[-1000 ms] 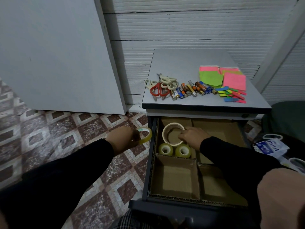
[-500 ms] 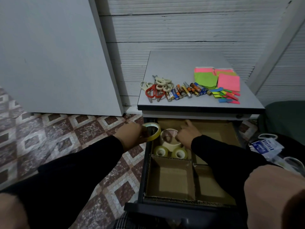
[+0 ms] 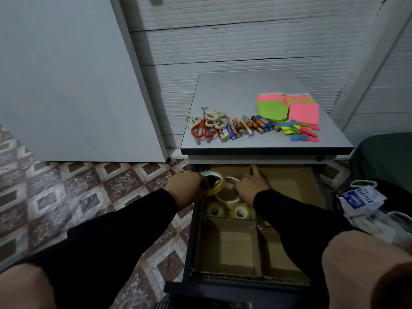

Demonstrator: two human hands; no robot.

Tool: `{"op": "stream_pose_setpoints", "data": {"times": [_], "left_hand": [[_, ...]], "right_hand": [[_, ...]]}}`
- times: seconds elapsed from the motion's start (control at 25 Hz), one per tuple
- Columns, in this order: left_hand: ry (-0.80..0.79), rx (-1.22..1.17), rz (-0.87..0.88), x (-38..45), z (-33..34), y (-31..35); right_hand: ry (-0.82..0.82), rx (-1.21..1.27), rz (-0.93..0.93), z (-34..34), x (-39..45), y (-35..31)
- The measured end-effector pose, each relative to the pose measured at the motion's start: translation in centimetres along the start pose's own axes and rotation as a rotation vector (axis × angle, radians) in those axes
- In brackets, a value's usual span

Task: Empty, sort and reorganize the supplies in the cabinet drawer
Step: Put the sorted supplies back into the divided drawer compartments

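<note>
The cabinet drawer point(image 3: 191, 237) stands pulled out, fitted with cardboard dividers point(image 3: 227, 219). My left hand point(image 3: 186, 186) grips a yellowish clear tape roll point(image 3: 215, 182) over the drawer's back left corner. My right hand point(image 3: 250, 186) holds a wide cream tape roll point(image 3: 227, 195) in the back left compartment, with one finger pointing toward the back. Two small clear tape rolls point(image 3: 227, 211) stand just in front of it. Scissors point(image 3: 207, 126), batteries point(image 3: 245, 126) and coloured sticky notes point(image 3: 289, 110) lie on the cabinet top point(image 3: 245, 90).
The front cardboard compartments point(image 3: 227, 246) hold nothing. A white board point(image 3: 66, 74) leans on the wall to the left, above patterned floor tiles point(image 3: 89, 192). A bag with a blue-and-white pack point(image 3: 361, 199) lies right of the cabinet. My knees fill the lower corners.
My left hand carried the yellowish tape roll rightward from beside the drawer to over its back left corner. My right hand stayed on the wide cream roll. The camera tilted up.
</note>
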State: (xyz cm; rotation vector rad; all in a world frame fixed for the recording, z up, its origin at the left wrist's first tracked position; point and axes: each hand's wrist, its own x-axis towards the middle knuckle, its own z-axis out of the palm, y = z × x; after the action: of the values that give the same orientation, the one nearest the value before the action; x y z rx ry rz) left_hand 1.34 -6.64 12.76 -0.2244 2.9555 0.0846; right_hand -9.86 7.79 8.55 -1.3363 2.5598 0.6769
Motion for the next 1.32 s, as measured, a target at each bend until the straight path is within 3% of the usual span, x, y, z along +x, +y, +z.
{"op": "stream_pose_setpoints", "data": {"times": [0.16, 0.32, 0.36, 0.84, 1.2, 1.32], "left_hand": [[-0.022, 0.042, -0.018, 1.1, -0.3, 1.1], [-0.078, 0.090, 0.007, 2.1, -0.3, 3.6], [-0.085, 0.114, 0.010, 2.5, -0.1, 4.2], [-0.162, 0.272, 0.006, 5.1, 4.0, 6.3], [-0.197, 0.111, -0.037, 4.7, 3.6, 5.9], [-0.135, 0.069, -0.040, 4.1, 2.2, 5.4]], "right_hand": [[0.085, 0.098, -0.019, 1.3, -1.1, 1.0], [0.584, 0.042, -0.170, 4.0, -4.2, 3.4], [0.632, 0.032, -0.168, 4.5, -4.9, 4.0], [0.518, 0.076, -0.013, 6.4, -7.3, 8.0], [0.526, 0.086, -0.029, 4.7, -6.9, 7.0], [0.517, 0.120, -0.009, 2.8, -7.5, 7.0]]}}
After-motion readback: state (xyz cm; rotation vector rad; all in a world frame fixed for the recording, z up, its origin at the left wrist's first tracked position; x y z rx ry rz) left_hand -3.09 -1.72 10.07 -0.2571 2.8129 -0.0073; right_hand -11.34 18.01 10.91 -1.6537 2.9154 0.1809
